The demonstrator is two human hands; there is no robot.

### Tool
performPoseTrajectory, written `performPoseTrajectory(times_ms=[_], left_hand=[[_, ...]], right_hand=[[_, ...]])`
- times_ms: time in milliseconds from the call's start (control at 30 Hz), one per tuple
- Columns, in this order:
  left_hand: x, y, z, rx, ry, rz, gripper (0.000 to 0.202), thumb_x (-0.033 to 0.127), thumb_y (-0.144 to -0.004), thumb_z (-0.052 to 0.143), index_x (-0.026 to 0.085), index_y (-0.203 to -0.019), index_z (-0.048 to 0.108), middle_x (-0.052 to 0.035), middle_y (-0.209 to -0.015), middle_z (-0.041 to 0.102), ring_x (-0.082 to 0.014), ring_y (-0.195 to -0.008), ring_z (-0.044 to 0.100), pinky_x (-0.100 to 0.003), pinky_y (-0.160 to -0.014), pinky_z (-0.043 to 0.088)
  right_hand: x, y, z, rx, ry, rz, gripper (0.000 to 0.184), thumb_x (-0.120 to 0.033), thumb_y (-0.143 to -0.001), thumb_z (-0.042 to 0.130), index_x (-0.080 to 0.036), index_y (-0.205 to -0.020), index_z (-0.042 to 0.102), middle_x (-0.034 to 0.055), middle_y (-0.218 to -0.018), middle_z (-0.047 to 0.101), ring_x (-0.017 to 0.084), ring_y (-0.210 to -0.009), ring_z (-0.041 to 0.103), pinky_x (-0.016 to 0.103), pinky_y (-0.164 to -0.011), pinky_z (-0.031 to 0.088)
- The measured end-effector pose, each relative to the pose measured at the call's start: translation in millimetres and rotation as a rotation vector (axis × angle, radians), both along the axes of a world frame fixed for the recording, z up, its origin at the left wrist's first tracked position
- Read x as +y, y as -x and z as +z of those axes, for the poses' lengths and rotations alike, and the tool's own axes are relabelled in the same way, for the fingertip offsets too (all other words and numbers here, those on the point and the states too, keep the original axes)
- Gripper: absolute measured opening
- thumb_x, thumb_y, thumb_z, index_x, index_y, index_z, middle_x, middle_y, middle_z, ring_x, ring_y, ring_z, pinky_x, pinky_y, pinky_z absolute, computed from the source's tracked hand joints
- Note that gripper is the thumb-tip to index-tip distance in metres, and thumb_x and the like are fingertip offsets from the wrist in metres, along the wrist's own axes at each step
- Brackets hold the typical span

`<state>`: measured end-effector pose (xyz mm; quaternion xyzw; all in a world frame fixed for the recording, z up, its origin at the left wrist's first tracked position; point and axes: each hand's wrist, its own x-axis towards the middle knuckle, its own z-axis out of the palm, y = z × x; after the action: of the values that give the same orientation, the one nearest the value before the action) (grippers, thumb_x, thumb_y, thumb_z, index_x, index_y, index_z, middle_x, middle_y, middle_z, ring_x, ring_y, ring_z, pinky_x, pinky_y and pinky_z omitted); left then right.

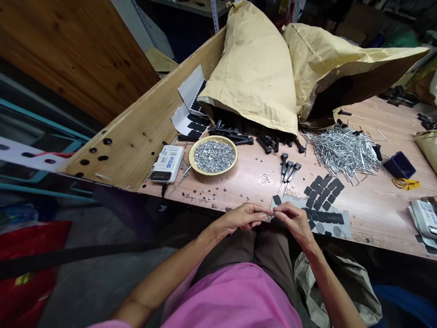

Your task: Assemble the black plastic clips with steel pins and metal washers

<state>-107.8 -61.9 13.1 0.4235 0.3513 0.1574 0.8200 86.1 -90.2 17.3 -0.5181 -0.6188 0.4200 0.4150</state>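
Observation:
My left hand (245, 216) and my right hand (294, 220) meet at the near edge of the wooden table (375, 205), fingers pinched together on a thin metal pin (271, 212) held between them. Just beyond my right hand lies a grey sheet with several dark rubber pads (322, 200). Three black-headed pins (288, 171) lie side by side a little farther out, beside a small heap of tiny silver bits (264, 179).
A yellow bowl of small silver pieces (213, 156) stands left of centre, a white power bank (168, 164) beside it. A large pile of metal pins (343, 150) lies right. Two tan paper sacks (256, 68) spill black parts (239, 134). A blue box (403, 165) sits far right.

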Motion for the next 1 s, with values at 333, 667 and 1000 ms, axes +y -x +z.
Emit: performPoseTrajectory(times_ms=[333,667,1000], left_hand=[[-6.2,-6.8,0.3,0.070,-0.327,0.099,0.039,0.042,-0.077,0.056,0.010,-0.094,0.070,0.0048,-0.050,0.041,-0.0075,-0.049,0.034,-0.020,-0.047,0.027],[-11.4,-14.4,-10.1,0.112,-0.551,0.104,0.035,0.036,-0.079,0.052,0.011,-0.095,0.072,-0.0010,-0.058,0.055,-0.0097,-0.052,0.043,-0.022,-0.052,0.034],[-10.5,-16.9,-8.0,0.122,-0.438,0.133,0.034,0.037,-0.080,0.054,0.012,-0.098,0.070,0.0002,-0.056,0.055,-0.0106,-0.056,0.049,-0.023,-0.059,0.041]], right_hand=[[-1.8,-4.5,2.6,-0.365,-0.245,0.117,0.023,-0.038,-0.089,0.049,-0.024,-0.081,0.065,0.0047,-0.076,0.065,0.018,-0.070,0.059,0.029,-0.064,0.049],[-7.8,-3.9,-7.3,-0.738,-0.554,0.127,0.033,-0.025,-0.095,0.035,-0.021,-0.068,0.053,0.0028,-0.059,0.049,0.017,-0.058,0.042,0.029,-0.056,0.036],[-8.0,-0.1,3.6,-0.295,-0.144,0.002,0.026,-0.036,-0.089,0.047,-0.023,-0.079,0.066,0.0028,-0.072,0.063,0.015,-0.065,0.057,0.027,-0.061,0.046]])
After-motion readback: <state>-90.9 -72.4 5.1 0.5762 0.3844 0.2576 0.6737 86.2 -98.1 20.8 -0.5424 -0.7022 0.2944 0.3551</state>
